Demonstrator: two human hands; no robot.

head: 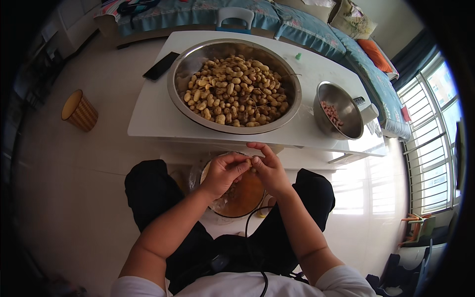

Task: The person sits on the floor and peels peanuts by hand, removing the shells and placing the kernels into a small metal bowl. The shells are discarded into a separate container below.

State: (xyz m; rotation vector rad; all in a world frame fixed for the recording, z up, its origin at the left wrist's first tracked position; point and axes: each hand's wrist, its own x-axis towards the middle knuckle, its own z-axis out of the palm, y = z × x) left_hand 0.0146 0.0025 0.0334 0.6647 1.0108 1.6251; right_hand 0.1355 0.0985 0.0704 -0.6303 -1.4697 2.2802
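Observation:
Between my knees, my left hand [227, 171] and my right hand [270, 167] meet at the fingertips, both gripping one peanut in its shell [249, 162]. Whether the shell is cracked is too small to tell. Below them a round bin [246, 202] with an orange-brown inside and a clear plastic bag at its left stands on the floor; some pale shell pieces show in it, partly hidden by my hands. On the table in front is a large steel basin [237, 129] heaped with unshelled peanuts [237, 91]. To its right, a smaller steel bowl [349, 115] holds shelled pink peanut kernels [331, 114].
The white table [148, 122] carries a black smartphone [161, 66], a small green object [298, 56], a remote control [359, 100] and a white cup [369, 113]. A woven wastebasket [80, 110] stands on the floor at left. A black cable [248, 226] runs over my lap.

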